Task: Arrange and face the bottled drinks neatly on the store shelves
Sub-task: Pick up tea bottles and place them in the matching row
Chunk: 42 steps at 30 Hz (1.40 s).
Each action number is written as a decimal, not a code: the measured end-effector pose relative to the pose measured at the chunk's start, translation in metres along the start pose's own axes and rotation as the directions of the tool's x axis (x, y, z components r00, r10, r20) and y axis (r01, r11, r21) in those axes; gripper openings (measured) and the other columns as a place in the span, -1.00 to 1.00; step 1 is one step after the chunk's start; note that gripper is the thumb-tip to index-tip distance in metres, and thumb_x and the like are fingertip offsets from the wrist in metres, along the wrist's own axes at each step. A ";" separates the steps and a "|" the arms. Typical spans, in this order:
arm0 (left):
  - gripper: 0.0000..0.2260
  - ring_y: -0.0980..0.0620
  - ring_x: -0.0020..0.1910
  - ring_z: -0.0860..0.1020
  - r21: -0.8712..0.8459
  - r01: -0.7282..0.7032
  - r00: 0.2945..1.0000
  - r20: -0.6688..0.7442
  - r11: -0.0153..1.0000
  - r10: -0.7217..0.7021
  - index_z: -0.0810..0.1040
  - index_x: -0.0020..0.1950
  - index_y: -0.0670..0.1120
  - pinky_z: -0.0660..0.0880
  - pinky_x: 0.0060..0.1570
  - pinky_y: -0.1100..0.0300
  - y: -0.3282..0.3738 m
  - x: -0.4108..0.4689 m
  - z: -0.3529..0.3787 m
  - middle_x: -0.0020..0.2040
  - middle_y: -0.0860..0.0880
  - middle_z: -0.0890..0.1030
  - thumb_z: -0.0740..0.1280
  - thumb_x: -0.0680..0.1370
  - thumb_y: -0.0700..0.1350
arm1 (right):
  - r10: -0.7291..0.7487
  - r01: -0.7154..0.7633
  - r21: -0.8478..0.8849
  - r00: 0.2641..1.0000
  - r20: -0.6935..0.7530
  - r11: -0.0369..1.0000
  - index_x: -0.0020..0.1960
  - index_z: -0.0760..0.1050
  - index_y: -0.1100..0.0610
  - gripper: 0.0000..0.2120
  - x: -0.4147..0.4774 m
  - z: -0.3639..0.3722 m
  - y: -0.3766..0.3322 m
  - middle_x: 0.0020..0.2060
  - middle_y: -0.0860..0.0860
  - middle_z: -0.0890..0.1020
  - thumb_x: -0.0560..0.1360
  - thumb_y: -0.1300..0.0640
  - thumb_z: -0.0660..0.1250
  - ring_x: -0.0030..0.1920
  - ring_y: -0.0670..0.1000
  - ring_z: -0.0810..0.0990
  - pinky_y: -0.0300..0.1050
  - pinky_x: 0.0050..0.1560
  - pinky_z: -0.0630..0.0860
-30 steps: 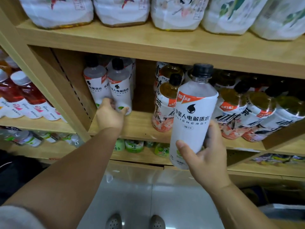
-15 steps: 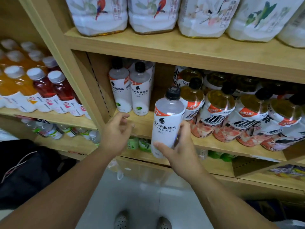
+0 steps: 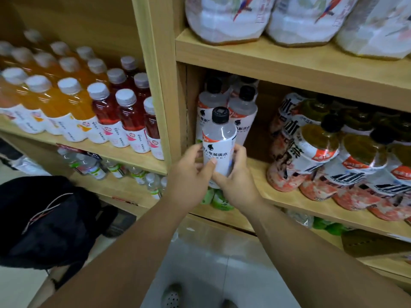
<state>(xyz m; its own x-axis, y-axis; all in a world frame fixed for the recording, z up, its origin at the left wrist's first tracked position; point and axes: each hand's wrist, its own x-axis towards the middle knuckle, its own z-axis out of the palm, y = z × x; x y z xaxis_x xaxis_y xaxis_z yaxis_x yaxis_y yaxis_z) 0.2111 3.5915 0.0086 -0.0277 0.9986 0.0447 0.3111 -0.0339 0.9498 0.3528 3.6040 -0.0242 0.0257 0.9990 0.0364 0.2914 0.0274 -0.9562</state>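
A clear electrolyte-water bottle [image 3: 219, 141] with a black cap and white label stands upright at the front left of the middle wooden shelf [image 3: 289, 197]. My left hand [image 3: 189, 174] holds its left side, thumb across the label. My right hand [image 3: 236, 176] grips its right side and lower part. Two matching bottles [image 3: 242, 110] stand just behind it. To the right lies a crowd of amber tea bottles [image 3: 318, 150] with black caps, tilted forward.
A wooden upright [image 3: 160, 85] divides this bay from the left one, where orange and red juice bottles [image 3: 89, 107] stand in rows. Large white bottles [image 3: 226, 18] fill the top shelf. Small green bottles sit on the lower shelf. A black bag [image 3: 49, 221] is at lower left.
My right hand carried the bottle left and forward to the shelf's front left. My left hand left the rear bottles and came onto the carried bottle. The view swung left.
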 end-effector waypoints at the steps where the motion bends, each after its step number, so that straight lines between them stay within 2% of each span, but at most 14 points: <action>1: -0.69 0.23 -0.05 0.69 -0.020 0.016 0.999 -0.032 1.000 -0.017 0.54 0.36 0.01 0.65 0.05 0.11 0.001 0.001 0.001 0.14 0.14 0.68 0.38 0.62 -0.08 | -0.009 0.008 -0.023 1.000 -0.018 1.000 0.41 0.29 -0.01 -0.31 0.002 0.002 0.001 0.21 -0.05 0.56 0.43 0.19 0.58 0.19 -0.08 0.61 -0.01 0.14 0.64; 5: -0.65 0.30 -0.21 0.66 -0.004 0.026 0.991 -0.132 1.000 -0.027 0.57 0.36 0.00 0.59 -0.14 0.31 0.002 0.002 0.003 -0.02 0.21 0.66 0.45 0.57 -0.05 | -0.055 0.026 -0.250 0.993 -0.108 0.968 0.42 0.38 -0.10 -0.30 0.006 0.002 0.003 0.13 -0.03 0.39 0.36 0.03 0.60 0.16 -0.01 0.48 -0.10 0.19 0.50; 9: -0.63 0.35 -0.26 0.63 0.054 0.023 0.988 -0.151 0.998 -0.015 0.59 0.34 0.00 0.44 -0.26 0.51 0.005 0.003 0.004 -0.03 0.16 0.67 0.48 0.54 -0.02 | -0.017 -0.009 -0.237 0.994 -0.107 0.971 0.41 0.38 -0.16 -0.32 0.009 0.002 0.003 0.02 -0.02 0.44 0.38 0.03 0.58 0.06 0.01 0.51 -0.08 0.08 0.52; 12: -0.65 0.35 -0.23 0.63 0.067 0.047 0.985 -0.169 0.997 -0.035 0.60 0.33 0.01 0.43 -0.26 0.52 0.009 0.004 0.004 -0.04 0.16 0.68 0.47 0.55 -0.01 | -0.029 0.005 -0.210 0.994 -0.110 0.978 0.39 0.42 -0.16 -0.37 0.017 0.005 0.003 0.06 -0.06 0.50 0.39 0.03 0.57 0.08 0.00 0.56 -0.09 0.08 0.56; 14: -0.65 0.37 -0.21 0.63 0.034 0.062 0.980 -0.191 0.998 -0.054 0.60 0.35 -0.01 0.45 -0.22 0.54 0.011 0.004 0.003 -0.11 0.22 0.67 0.45 0.57 -0.04 | -0.028 0.002 -0.245 0.994 -0.103 0.970 0.32 0.45 -0.10 -0.44 0.026 0.011 0.001 0.07 -0.05 0.56 0.38 -0.02 0.54 0.07 -0.03 0.58 -0.08 0.03 0.58; 16: -0.63 0.35 -0.12 0.65 0.002 0.073 0.983 -0.167 0.997 -0.072 0.56 0.41 0.01 0.56 -0.06 0.41 0.012 0.004 0.003 -0.08 0.25 0.67 0.39 0.60 0.00 | 0.019 -0.052 -0.252 0.991 -0.131 0.966 0.21 0.43 -0.07 -0.46 0.034 0.020 0.001 0.04 -0.02 0.61 0.30 -0.14 0.53 0.02 -0.03 0.62 0.03 0.00 0.63; 18: -0.57 0.29 0.01 0.66 -0.022 0.090 0.987 -0.133 0.996 -0.092 0.51 0.45 0.06 0.60 0.14 0.15 0.010 0.003 0.002 0.04 0.19 0.71 0.30 0.59 0.10 | 0.067 -0.107 -0.234 0.983 -0.174 0.966 0.09 0.40 -0.04 -0.44 0.037 0.026 0.005 0.00 0.01 0.61 0.23 -0.21 0.53 -0.05 -0.02 0.64 0.08 -0.03 0.63; 21: -0.52 0.17 0.19 0.62 -0.021 0.080 0.990 -0.112 0.997 -0.082 0.49 0.46 0.11 0.55 0.25 -0.02 0.004 0.001 0.001 0.19 0.13 0.68 0.20 0.56 0.17 | 0.057 -0.113 -0.266 0.976 -0.210 0.957 0.04 0.40 0.04 -0.47 0.036 0.031 0.011 -0.01 0.04 0.57 0.27 -0.10 0.62 -0.05 0.02 0.60 0.06 -0.02 0.61; 26: -0.40 0.10 0.38 0.52 -0.057 0.131 0.985 -0.104 0.990 -0.136 0.43 0.52 0.08 0.45 0.40 -0.07 -0.001 0.001 -0.002 0.37 0.08 0.59 0.14 0.52 0.25 | 0.011 -0.066 -0.294 0.983 -0.184 0.953 0.04 0.41 0.08 -0.49 0.035 0.032 0.007 0.00 0.03 0.52 0.29 0.03 0.67 -0.03 0.05 0.56 -0.01 0.01 0.56; 30: -0.42 0.11 0.38 0.52 -0.012 0.103 0.991 -0.090 0.995 -0.104 0.42 0.53 0.06 0.45 0.40 -0.04 0.003 -0.003 -0.008 0.36 0.09 0.60 0.13 0.53 0.19 | 0.019 -0.062 -0.285 0.988 -0.151 0.956 0.11 0.43 0.10 -0.51 0.033 0.037 0.002 0.05 0.04 0.50 0.34 0.06 0.64 0.00 0.02 0.56 0.00 0.06 0.59; 35: -0.41 0.10 0.41 0.50 0.053 0.110 0.992 0.051 0.992 -0.113 0.35 0.56 0.12 0.44 0.41 -0.06 0.011 -0.008 -0.019 0.41 0.09 0.56 0.16 0.51 0.15 | 0.061 -0.096 -0.308 0.991 -0.119 0.946 0.16 0.43 0.10 -0.50 0.035 0.037 -0.002 0.10 0.04 0.52 0.36 0.09 0.61 0.07 0.06 0.59 0.11 0.12 0.59; 37: -0.43 0.14 0.38 0.52 0.030 0.128 0.988 0.081 0.991 -0.130 0.39 0.54 0.14 0.47 0.38 -0.02 0.025 -0.011 -0.028 0.37 0.09 0.58 0.21 0.50 0.12 | 0.086 -0.111 -0.345 0.993 -0.086 0.932 0.22 0.43 0.10 -0.47 0.033 0.033 -0.009 0.14 0.04 0.53 0.37 0.06 0.60 0.12 0.07 0.59 0.08 0.16 0.57; 39: -0.54 0.21 0.26 0.58 0.009 0.122 0.990 0.072 0.993 -0.122 0.48 0.47 0.08 0.51 0.31 0.12 0.044 -0.017 -0.041 0.28 0.08 0.64 0.31 0.56 0.02 | 0.078 -0.103 -0.391 0.994 -0.078 0.915 0.32 0.43 0.09 -0.40 0.028 0.027 -0.021 0.18 0.05 0.56 0.38 -0.01 0.58 0.18 0.07 0.58 0.01 0.20 0.54; 42: -0.73 0.28 0.00 0.63 -0.011 0.020 0.998 0.058 1.000 -0.019 0.60 0.29 0.02 0.50 0.01 0.41 0.075 -0.024 -0.065 0.06 0.04 0.70 0.37 0.61 -0.19 | -0.005 -0.052 -0.457 0.992 -0.123 0.888 0.38 0.42 0.06 -0.41 0.016 0.009 -0.050 0.15 0.00 0.55 0.44 -0.07 0.54 0.15 0.03 0.57 -0.12 0.09 0.49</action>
<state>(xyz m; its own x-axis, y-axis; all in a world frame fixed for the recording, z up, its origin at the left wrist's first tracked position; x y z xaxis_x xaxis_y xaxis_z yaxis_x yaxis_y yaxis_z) 0.1730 3.5628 0.0986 0.0216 0.9997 0.0084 0.3002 -0.0145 0.9538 0.3302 3.6186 0.0221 0.1417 0.9869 0.0771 0.6945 -0.0436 -0.7182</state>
